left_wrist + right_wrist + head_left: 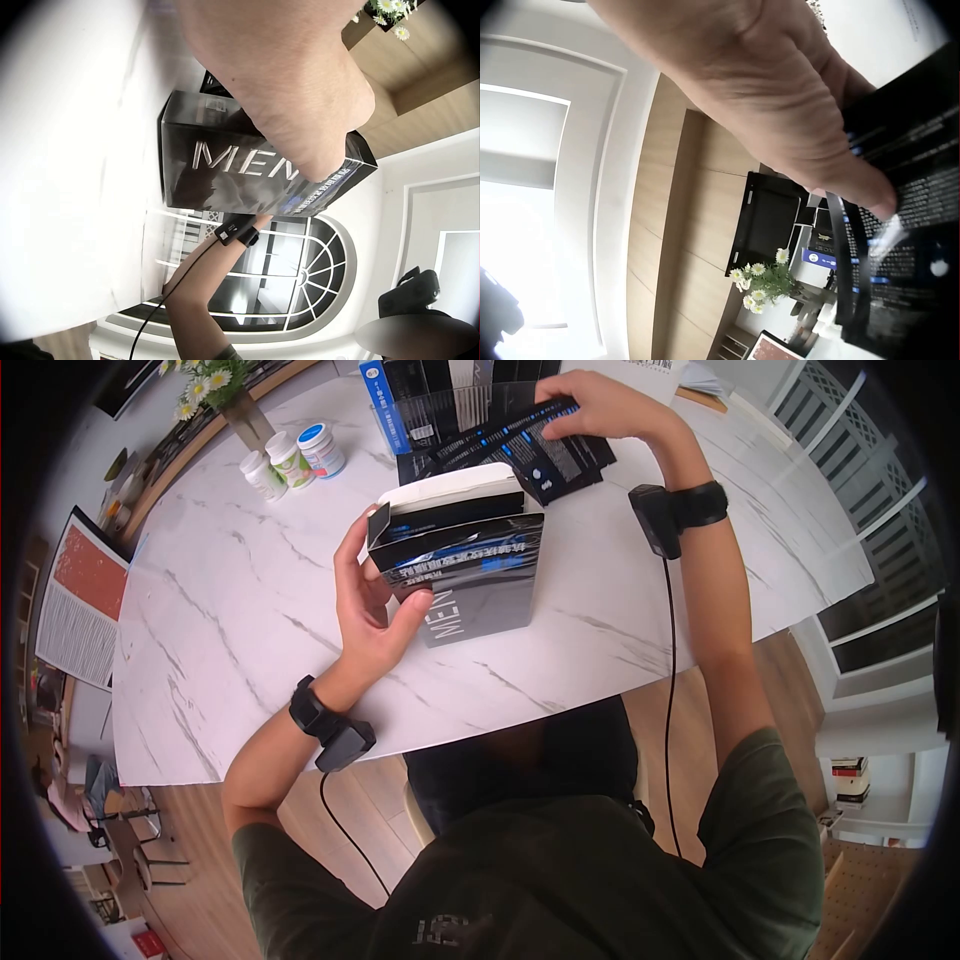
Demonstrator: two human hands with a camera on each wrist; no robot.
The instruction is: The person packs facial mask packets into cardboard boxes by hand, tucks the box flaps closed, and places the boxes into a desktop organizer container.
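Observation:
A dark grey and black carton (485,595) marked MEN stands on the marble-patterned table, its top flap raised and a black edge showing inside. My left hand (372,635) grips it from the left side, thumb on the printed front. In the left wrist view the hand (300,97) partly covers the lettering on the carton (217,180). Farther back, my right hand (615,410) pinches flat black packets (535,460) with white and blue print, thumb on the near face. The right wrist view shows the thumb over the small text on the packets (915,255); the fingers behind are hidden.
Behind the packets stands a row of boxes, with a blue and white box (385,405) at its left end. Several small white bottles (290,465) and a vase of daisies (240,415) stand at the back left. An open notebook (700,388) lies at the back right.

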